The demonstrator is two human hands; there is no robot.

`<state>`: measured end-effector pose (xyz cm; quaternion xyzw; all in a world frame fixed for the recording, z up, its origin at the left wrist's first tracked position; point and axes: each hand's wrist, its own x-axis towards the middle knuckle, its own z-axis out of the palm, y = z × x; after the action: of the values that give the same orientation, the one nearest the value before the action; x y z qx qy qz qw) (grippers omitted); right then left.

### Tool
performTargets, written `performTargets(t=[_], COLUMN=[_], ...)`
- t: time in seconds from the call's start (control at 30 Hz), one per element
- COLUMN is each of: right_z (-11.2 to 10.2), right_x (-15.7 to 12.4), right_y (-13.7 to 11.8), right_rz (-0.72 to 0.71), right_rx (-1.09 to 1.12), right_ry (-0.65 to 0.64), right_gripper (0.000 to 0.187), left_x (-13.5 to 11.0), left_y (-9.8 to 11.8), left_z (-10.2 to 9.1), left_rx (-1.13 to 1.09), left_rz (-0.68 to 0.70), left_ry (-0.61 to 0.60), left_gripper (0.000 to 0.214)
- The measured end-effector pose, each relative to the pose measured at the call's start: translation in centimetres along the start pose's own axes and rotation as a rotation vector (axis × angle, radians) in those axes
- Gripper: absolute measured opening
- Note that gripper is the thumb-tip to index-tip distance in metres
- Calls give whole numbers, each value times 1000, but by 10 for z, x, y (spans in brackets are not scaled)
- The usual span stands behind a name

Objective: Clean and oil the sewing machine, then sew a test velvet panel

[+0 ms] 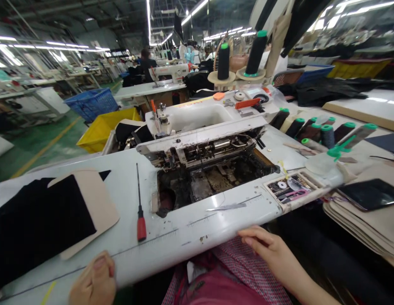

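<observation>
My left hand (93, 279) is curled into a fist at the table's front edge, and whatever it may hold is hidden. At the same edge, further right, my right hand (266, 243) has its fingers stretched out, with nothing visible in them. Between and beyond them, a sewing machine (197, 142) is tipped back on its hinges, its oily underside showing above the open well (216, 182). A red-handled screwdriver (141, 226) lies left of the well. A thin pale blade-like strip (227, 207) rests in front of it.
Black fabric (47, 224) and beige panels (98, 203) lie at left. A small parts tray (292, 188), thread cones (330, 133) and a dark phone-like slab (371, 194) are at right. Two tall black cones (224, 61) stand behind the machine. Yellow (106, 129) and blue (92, 103) bins stand beyond.
</observation>
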<state>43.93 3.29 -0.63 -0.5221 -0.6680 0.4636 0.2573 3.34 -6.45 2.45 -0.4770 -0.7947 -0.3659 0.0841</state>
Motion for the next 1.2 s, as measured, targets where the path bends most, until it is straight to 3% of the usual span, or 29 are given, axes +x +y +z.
performTargets(t=[0.13,0.2,0.3,0.37,0.4,0.53,0.63,0.77,0.83,0.93,1.07,1.2], right_z=[6,17,46,70,82,116,123,123,126,137,155,159], right_x=[-9,-11,-4,6,12,29,29,17,12,9,6,1], right_y=[0,-3,-11,-16,-18,-17,-15,-28,-38,-47,-38,-21], right_rz=[107,92,-19,-97,-125,-158,-109,-111,-115,-100,-77,-21], right_rx=[14,21,34,28,24,19,53,197,247,266,254,212], right_ry=[-112,-236,-439,-516,-537,-573,-584,-703,-750,-782,-804,-758], right_gripper=[41,38,33,42,43,37,34,59,71,77,65,60], left_x=[-3,-17,-54,-78,-87,-100,-97,-95,-97,-104,-104,-74], left_y=[-3,-5,5,19,26,43,44,46,51,62,73,73], left_z=[-5,-6,2,16,25,54,53,26,15,15,23,0], left_rx=[-78,-162,-197,-222,-215,-224,-273,-459,-729,-1157,-1543,-1628], left_rz=[107,168,289,364,360,211,187,98,-104,-463,-704,-790], left_ry=[-18,-70,-301,-573,-626,-783,-831,-814,-790,-729,-510,-189], left_gripper=[49,50,50,41,28,24,24,24,25,24,24,19])
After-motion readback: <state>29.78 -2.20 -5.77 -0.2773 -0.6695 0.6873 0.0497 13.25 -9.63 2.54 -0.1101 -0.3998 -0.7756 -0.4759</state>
